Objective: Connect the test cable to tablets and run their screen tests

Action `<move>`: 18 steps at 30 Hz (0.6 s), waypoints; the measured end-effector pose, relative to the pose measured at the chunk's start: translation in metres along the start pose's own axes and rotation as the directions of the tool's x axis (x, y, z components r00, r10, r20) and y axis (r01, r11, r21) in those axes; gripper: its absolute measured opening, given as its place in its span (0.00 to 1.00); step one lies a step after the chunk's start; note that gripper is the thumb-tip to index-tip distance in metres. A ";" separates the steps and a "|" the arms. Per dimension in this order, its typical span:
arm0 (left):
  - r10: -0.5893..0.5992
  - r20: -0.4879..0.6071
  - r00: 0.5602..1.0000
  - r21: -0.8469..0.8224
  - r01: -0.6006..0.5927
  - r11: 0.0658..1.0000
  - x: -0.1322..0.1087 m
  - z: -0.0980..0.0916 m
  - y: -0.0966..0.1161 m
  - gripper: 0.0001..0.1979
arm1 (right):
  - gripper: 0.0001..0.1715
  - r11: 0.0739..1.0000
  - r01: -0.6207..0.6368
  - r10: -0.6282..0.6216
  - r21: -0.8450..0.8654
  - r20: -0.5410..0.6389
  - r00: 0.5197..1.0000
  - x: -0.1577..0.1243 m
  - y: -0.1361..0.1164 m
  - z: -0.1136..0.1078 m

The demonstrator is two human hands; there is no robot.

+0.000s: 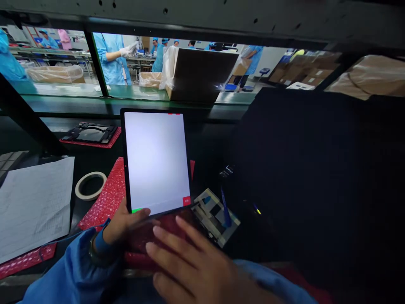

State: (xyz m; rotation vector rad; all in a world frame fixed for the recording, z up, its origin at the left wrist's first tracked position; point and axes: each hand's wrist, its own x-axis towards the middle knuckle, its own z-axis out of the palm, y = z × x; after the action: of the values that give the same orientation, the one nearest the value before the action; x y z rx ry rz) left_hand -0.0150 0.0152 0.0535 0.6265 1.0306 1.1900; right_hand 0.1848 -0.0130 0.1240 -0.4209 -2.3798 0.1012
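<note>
A tablet (pixel 156 164) stands tilted up, its screen lit white with small red patches and a green strip at the edges. My left hand (pixel 126 219) is closed on its lower left corner, thumb over the front edge. My right hand (pixel 196 261) is below the tablet, slightly blurred, with its fingers spread and nothing seen in them. Behind those fingers is a dark reddish surface (pixel 148 236); I cannot make out what it is. A wrist strap (pixel 100 242) with a blue cord is on my left wrist.
Red bubble wrap (pixel 109 194), a tape roll (pixel 90 186) and paper sheets (pixel 34 202) lie at left. Another device part (pixel 91 133) rests behind them. A blue tool (pixel 225 207) lies on a flat panel (pixel 232 228). A dark cloth (pixel 300 169) hangs at right. Co-workers stand beyond the frame.
</note>
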 end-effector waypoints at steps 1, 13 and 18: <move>0.032 -0.016 0.999 0.047 -0.031 0.998 0.000 -0.001 -0.001 0.32 | 0.08 0.994 -0.053 0.052 0.095 0.008 0.999 -0.002 0.009 -0.009; -0.004 0.002 1.000 0.178 0.003 0.984 -0.008 -0.002 0.001 0.37 | 0.19 0.191 -0.343 0.941 0.920 -0.073 0.330 -0.023 0.125 0.037; 0.002 -0.078 0.997 0.287 0.021 0.958 -0.010 -0.004 0.003 0.26 | 0.17 0.033 -0.237 0.944 0.971 0.048 0.327 -0.029 0.119 0.047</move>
State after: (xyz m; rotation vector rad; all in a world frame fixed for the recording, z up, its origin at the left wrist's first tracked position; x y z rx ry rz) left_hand -0.0206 0.0066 0.0574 0.8064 1.2854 1.0705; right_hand 0.2059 0.0918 0.0483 -0.8434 -0.8402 1.4066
